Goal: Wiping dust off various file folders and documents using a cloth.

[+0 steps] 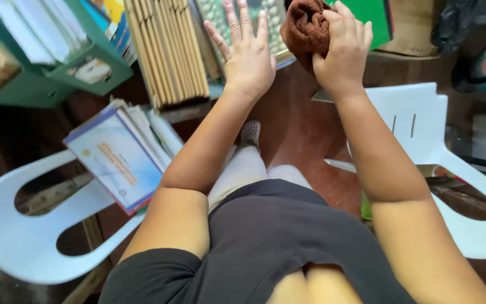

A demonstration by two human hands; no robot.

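Nearest the camera, at six o'clock, lies the dark grey fabric of the person's shirt (265,236), with both bare forearms rising from it toward the top of the view. Beyond the shirt, pale trouser legs (243,169) run up to a light perforated shoe (250,133) planted on the reddish-brown floor (299,129) near the centre. The left hand (247,53), at about twelve o'clock, is spread flat with its fingers apart and holds nothing; it seems to rest against a patterned board with pale round dots (271,22), though contact cannot be confirmed. Just beside it, at one o'clock, the right hand (341,48) is closed over a crumpled rust-brown cloth (306,28), its fingers curled across the top of the bundle, which bulges out on the side toward the left hand. The two hands are close together but not touching. At eleven o'clock a row of tan, ribbed book spines (167,50) stands upright, and further out at ten o'clock a green plastic file holder (94,70) carries white papers. At nine o'clock a stack of light-blue covered booklets (116,157) lies on the edge of a white plastic chair (12,225) that curves round to seven o'clock. A second white plastic chair (423,129) occupies three o'clock, its slotted back facing inward.
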